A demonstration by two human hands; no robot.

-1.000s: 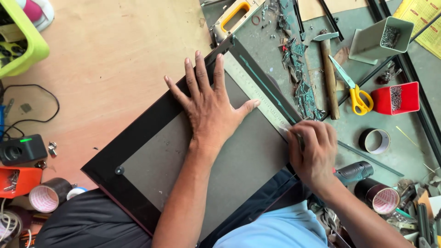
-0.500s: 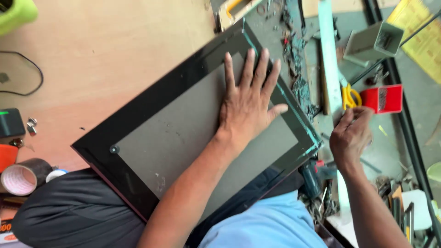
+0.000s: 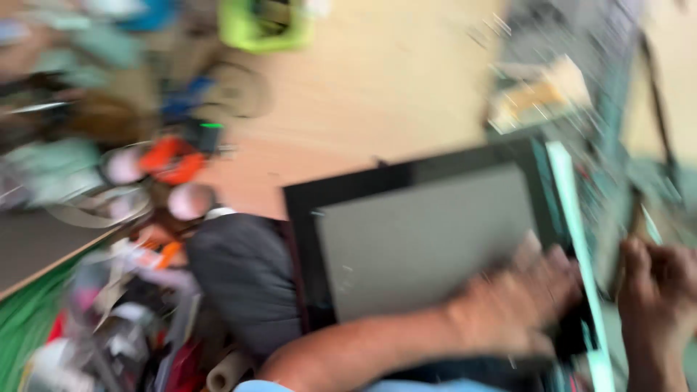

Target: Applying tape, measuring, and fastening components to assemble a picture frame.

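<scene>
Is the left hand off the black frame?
No, the left hand rests on the frame near its right edge.

Left hand [image 3: 519, 305] flat, fingers spread, right hand [image 3: 657, 279] curled, both blurred

Single head-worn view, looking steeply down from close above the lap and floor, badly motion-blurred. Black-framed panel [image 3: 428, 232] filling centre to 3 o'clock; cluttered tools toward 9 o'clock; bare wooden floor [image 3: 377, 94] toward 12 o'clock. No second view to overlap.
</scene>
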